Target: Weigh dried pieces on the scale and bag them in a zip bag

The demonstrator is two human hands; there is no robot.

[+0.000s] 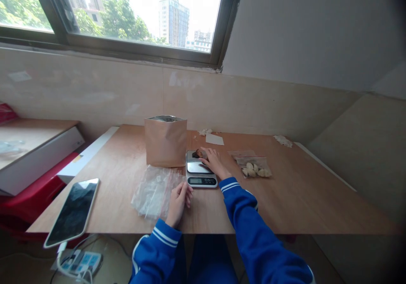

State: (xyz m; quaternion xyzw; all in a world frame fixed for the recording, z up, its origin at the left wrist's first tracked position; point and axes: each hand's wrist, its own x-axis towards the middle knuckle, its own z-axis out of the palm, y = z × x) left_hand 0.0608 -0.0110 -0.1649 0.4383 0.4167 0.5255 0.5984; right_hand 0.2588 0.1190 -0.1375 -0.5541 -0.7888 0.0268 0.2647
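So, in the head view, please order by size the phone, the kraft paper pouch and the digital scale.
1. Phone and kraft paper pouch: both look large, but the phone is nearer the camera, so I am unsure which is larger.
2. Digital scale: smallest.

Nothing legible; the scale display [196, 181] is blurred.

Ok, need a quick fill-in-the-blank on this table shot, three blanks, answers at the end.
The hand on the digital kitchen scale is the person's ____ hand.
The kraft paper pouch stands to the ____ of the scale, as the person faces it.
The smartphone lies on the wooden table with its screen facing ____.
Answers: right; left; up.
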